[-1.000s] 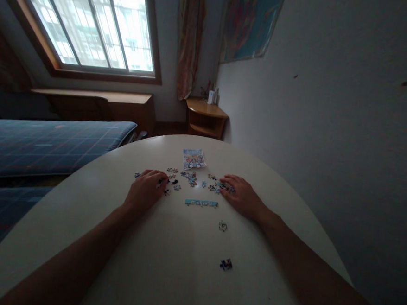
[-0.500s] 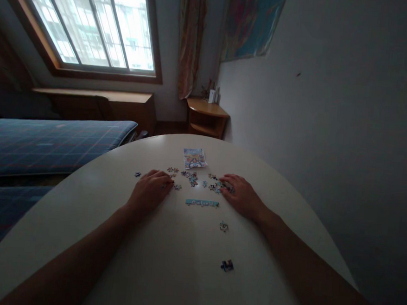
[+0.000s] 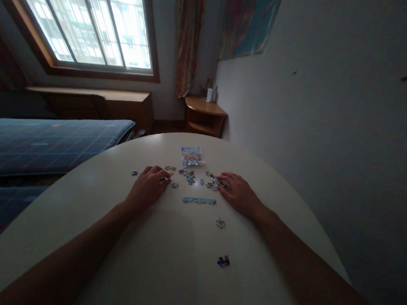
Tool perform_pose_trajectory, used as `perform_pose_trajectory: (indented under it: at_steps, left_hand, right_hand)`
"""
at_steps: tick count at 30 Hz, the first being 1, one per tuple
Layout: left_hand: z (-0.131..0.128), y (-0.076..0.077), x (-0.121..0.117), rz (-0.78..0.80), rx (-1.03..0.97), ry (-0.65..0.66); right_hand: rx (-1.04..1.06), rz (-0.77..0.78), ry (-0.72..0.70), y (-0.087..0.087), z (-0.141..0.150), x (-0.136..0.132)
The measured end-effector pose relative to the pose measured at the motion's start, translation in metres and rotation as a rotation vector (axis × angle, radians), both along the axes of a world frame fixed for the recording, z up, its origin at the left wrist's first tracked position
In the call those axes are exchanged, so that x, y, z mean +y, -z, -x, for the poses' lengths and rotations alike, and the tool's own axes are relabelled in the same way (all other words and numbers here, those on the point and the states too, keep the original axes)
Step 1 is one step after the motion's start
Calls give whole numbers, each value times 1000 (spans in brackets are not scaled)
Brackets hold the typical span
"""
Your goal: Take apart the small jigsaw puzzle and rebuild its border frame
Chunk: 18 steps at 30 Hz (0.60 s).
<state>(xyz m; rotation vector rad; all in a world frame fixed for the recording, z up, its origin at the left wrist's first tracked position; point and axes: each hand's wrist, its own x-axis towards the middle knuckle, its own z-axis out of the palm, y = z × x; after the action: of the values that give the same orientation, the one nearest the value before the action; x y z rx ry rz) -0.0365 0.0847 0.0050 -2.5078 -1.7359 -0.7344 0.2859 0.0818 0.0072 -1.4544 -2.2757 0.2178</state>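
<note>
My left hand point(image 3: 148, 186) is curled at the left of the loose jigsaw pieces, with a dark puzzle piece point(image 3: 164, 179) between thumb and fingers. On the other side my right hand point(image 3: 238, 193) rests with thumb and fingers apart around a cluster of puzzle pieces point(image 3: 213, 185), partly covering them. More loose pieces point(image 3: 189, 176) lie between the hands. Nearer to me is a joined light-blue puzzle strip point(image 3: 199, 201). Two single pieces lie closer still: a pale puzzle piece point(image 3: 220, 223) and a dark blue puzzle piece point(image 3: 223, 261).
A small printed picture sheet point(image 3: 192, 157) lies behind the pieces on the round white table point(image 3: 168, 261). One stray piece point(image 3: 134, 173) sits left of my left hand. A plaid mattress point(image 3: 50, 146) is at the left, a wall point(image 3: 312, 132) at the right, and a corner shelf point(image 3: 206, 107) beyond.
The view has shifted slightly, moving everything a little left and up. My left fingers have moved slightly, and the piece at them shows more clearly. My right hand stays over its cluster.
</note>
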Motion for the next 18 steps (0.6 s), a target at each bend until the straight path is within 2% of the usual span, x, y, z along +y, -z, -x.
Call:
perform_pose_trajectory:
  at_steps: [11,18]
  left_hand:
    - [-3,-9,5,74,92,-32]
    - [-2,-17,3,128,64,-36]
  right_hand:
    - [21,-48,-22,5,-3,2]
    - [28,-46,-19,3,-2,0]
